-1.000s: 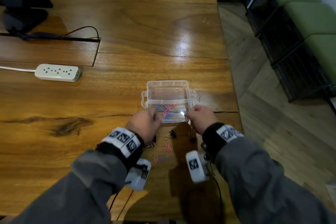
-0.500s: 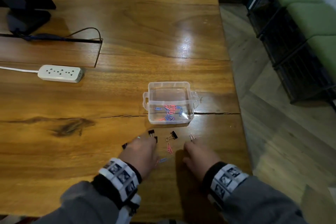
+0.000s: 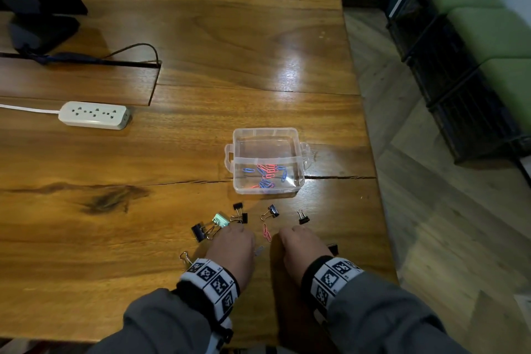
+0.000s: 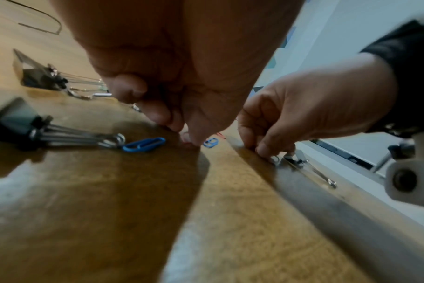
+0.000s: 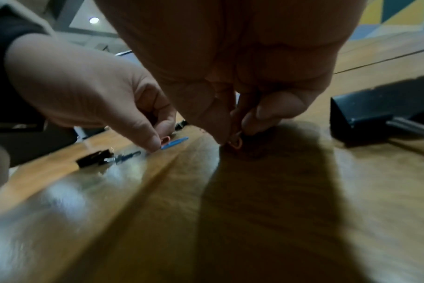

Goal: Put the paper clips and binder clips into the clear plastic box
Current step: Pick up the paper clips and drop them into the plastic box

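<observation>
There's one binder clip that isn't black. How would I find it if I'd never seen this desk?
Start at the clear plastic box near the wooden table's right edge. Look toward the person, to the loose clips left of the box's near corner, just beyond the left hand. The mint-green binder clip is the only pale one among black ones.

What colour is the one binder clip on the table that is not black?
Mint green binder clip, clearest in the head view.

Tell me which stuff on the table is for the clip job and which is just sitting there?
For the job:
clear plastic box
paper clips in it
pink paper clip
black binder clips
mint binder clip

Just lying about:
power strip
black monitor stand
</observation>
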Motion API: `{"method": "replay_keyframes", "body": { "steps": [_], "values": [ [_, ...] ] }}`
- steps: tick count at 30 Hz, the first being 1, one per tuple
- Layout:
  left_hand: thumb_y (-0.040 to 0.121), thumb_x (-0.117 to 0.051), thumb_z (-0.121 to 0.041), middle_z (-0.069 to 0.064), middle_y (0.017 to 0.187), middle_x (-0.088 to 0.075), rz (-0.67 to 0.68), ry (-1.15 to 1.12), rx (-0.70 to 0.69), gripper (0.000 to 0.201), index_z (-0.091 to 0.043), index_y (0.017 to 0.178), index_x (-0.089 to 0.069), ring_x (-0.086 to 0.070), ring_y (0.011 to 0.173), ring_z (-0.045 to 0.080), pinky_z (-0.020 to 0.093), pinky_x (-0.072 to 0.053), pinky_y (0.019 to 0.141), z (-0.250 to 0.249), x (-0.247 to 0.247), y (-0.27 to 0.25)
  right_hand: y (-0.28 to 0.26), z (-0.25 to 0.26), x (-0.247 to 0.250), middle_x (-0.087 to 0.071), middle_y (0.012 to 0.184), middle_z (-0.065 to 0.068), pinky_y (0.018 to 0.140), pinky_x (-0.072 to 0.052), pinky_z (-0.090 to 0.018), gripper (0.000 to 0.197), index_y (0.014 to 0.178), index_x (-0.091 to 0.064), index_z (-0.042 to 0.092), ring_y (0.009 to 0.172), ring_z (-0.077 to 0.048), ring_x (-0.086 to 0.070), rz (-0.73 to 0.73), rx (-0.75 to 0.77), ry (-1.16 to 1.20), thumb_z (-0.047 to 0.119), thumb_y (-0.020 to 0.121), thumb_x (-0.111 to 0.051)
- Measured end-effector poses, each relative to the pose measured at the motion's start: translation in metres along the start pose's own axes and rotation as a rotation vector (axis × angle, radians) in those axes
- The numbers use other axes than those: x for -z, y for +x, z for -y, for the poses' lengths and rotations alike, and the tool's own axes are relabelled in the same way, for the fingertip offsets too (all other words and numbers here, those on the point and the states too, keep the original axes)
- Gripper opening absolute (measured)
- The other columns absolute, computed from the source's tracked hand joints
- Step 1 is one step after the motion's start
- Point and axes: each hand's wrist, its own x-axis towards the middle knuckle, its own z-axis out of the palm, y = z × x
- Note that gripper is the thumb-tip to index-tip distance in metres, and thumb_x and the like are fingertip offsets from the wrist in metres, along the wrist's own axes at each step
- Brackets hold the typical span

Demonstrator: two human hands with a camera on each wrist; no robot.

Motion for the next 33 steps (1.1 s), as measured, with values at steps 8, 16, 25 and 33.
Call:
{"method": "replay_keyframes", "body": {
  "steps": [8, 16, 25, 33],
  "values": [
    [0.092, -0.052, -0.016, -0.008, 0.083, -0.055, -0.001, -0.146, -0.076, 0.011, -0.027, 0.09, -0.052, -0.053, 0.077, 0.013, 0.027, -0.049, 0.069, 0.009, 0.004, -0.01, 0.009, 0.007, 0.008, -0.066, 0.077, -0.005, 0.066, -0.057, -0.035, 0.015, 0.082, -0.06, 0.014, 0.069, -0.019, -0.064, -0.157, -0.339, 0.624, 0.011, 0.096, -0.053],
    [0.089, -0.056, -0.017, -0.001, 0.102, -0.053, -0.034, -0.102, -0.048, 0.015, -0.021, 0.102, -0.059, -0.05, 0.094, 0.019, 0.035, -0.05, 0.085, -0.006, 0.0, -0.006, 0.03, 0.027, -0.003, -0.061, 0.088, 0.001, 0.068, -0.049, -0.033, 0.012, 0.092, -0.056, 0.017, 0.077, -0.017, -0.059, -0.142, -0.238, 0.259, 0.026, 0.09, -0.064],
    [0.084, -0.052, -0.001, 0.005, 0.105, -0.056, 0.07, -0.064, -0.044, 0.018, -0.014, 0.095, -0.059, -0.053, 0.099, 0.023, 0.034, -0.047, 0.086, -0.011, 0.0, 0.0, 0.04, 0.025, -0.01, -0.066, 0.085, -0.006, 0.077, -0.058, -0.039, 0.007, 0.082, -0.064, 0.013, 0.078, -0.022, -0.064, -0.072, -0.226, 0.202, 0.011, 0.088, -0.06],
    [0.086, -0.058, -0.016, -0.005, 0.089, -0.055, 0.048, -0.113, -0.015, 0.014, -0.022, 0.075, -0.052, -0.053, 0.085, 0.015, 0.029, -0.051, 0.077, -0.005, 0.007, -0.006, 0.021, 0.022, -0.008, -0.054, 0.085, 0.001, 0.08, -0.055, -0.036, 0.018, 0.075, -0.051, 0.021, 0.084, -0.021, -0.057, -0.013, -0.109, 0.139, 0.009, 0.086, -0.059]
  ]
}}
